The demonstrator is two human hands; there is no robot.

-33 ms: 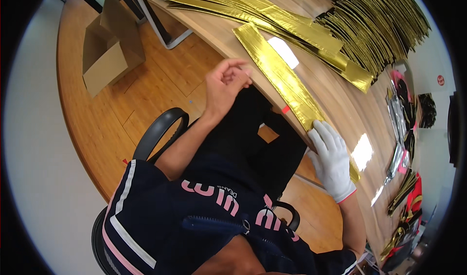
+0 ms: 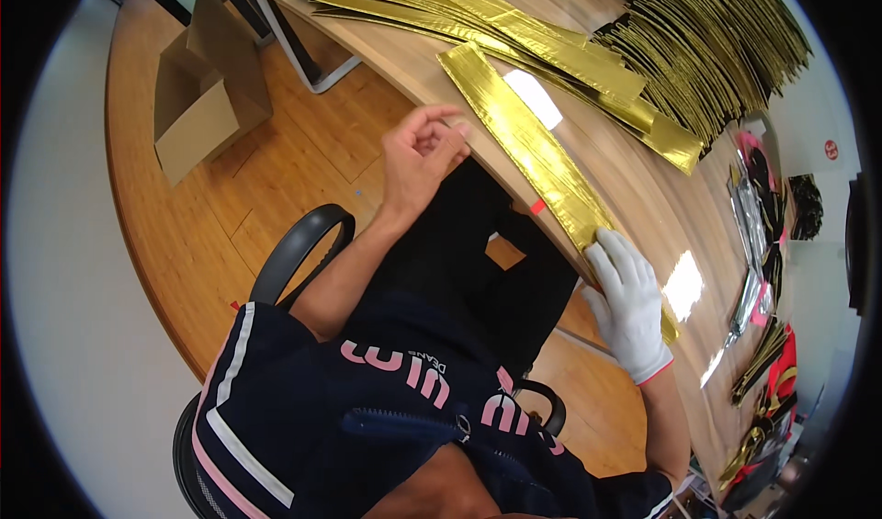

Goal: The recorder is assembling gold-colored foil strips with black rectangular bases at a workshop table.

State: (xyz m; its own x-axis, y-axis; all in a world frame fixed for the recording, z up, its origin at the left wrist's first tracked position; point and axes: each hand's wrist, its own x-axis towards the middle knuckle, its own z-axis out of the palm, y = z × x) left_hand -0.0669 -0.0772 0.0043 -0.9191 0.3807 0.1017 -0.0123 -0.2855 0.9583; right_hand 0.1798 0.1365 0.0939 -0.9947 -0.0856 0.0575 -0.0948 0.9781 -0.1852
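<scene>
A shiny gold foil strip (image 2: 524, 142) lies flat along the near edge of the wooden table (image 2: 386, 55). My right hand (image 2: 627, 294), in a white glove, rests on the strip's lower right part, fingers stretched over it and thumb apart near the table edge. The strip's end shows again past the glove. My bare left hand (image 2: 418, 163) hovers by the table edge, left of the strip and apart from it. Its fingers are curled, with the index finger and thumb close together; anything between them is too small to make out.
More long gold strips (image 2: 588, 78) lie across the far table, beside a dense row of gold-and-black pieces (image 2: 707, 50). Silver and pink packets (image 2: 753, 243) lie at the right. A small red tab (image 2: 538, 207) marks the table edge. An open cardboard box (image 2: 216, 106) stands on the floor at left.
My left hand has shifted slightly left, away from the strip. The gloved right fingers are a little more bent on the strip, which stays in place.
</scene>
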